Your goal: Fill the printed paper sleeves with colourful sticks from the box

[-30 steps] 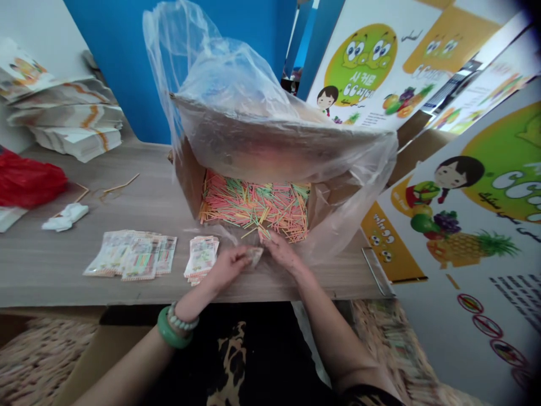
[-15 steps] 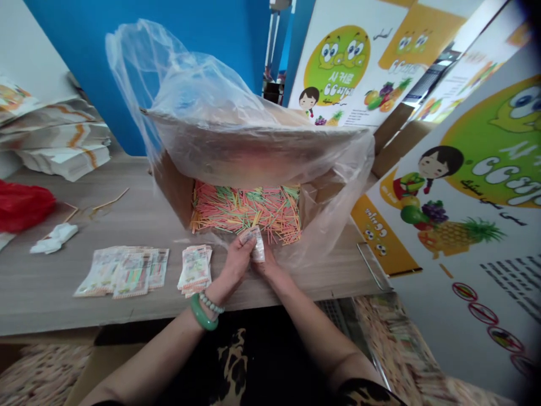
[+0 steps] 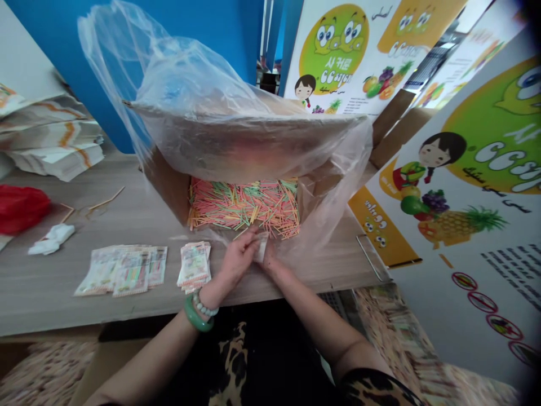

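Observation:
My left hand (image 3: 240,256), with a green bangle and a beaded bracelet at the wrist, is closed at the left edge of a small clear packet (image 3: 262,247). My right hand (image 3: 274,262) grips the same packet from the right, its fingers partly hidden. Both hands are just in front of a cardboard box (image 3: 169,183) lined with a clear plastic bag (image 3: 203,67). Thin pink, green, yellow and orange sticks (image 3: 243,206) lie in a heap inside it. Left of my hands are a small stack of packets (image 3: 194,265) and a wider spread of filled packets (image 3: 131,270).
A red plastic bag (image 3: 23,208) and a crumpled white tissue (image 3: 53,239) lie at the table's left. Behind them rise stacked flat printed sheets (image 3: 54,135). Large printed cartons (image 3: 456,186) stand at the right, beside a metal wire handle (image 3: 374,259) at the table edge.
The packet has tilted and dropped slightly between my hands, showing less of its face. My left fingers have shifted a little along its edge. The whole view has moved slightly.

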